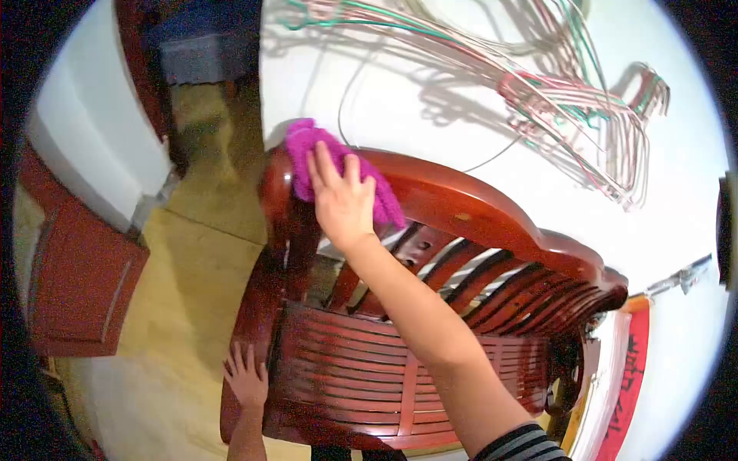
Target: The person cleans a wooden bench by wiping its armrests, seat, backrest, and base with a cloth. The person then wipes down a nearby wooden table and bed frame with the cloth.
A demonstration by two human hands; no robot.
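Note:
Under my right hand (342, 201) is a fluffy purple cloth (386, 201), bunched over the upper left corner of a wooden bench's backrest (453, 201). My fingers bend over the cloth and hold it against the wood; its underside is hidden. The bench (346, 361) is glossy reddish-brown, with a slatted seat and slatted back. My left hand (247, 378) rests on the bench's left armrest (240, 419), fingers spread, with nothing in it.
Several wire clothes hangers (553, 104) hang on the white wall above the backrest. A brown-red wooden panel (88, 276) stands at the left, beside the yellowish floor (181, 265). At the right is a red paper strip with black writing (632, 369).

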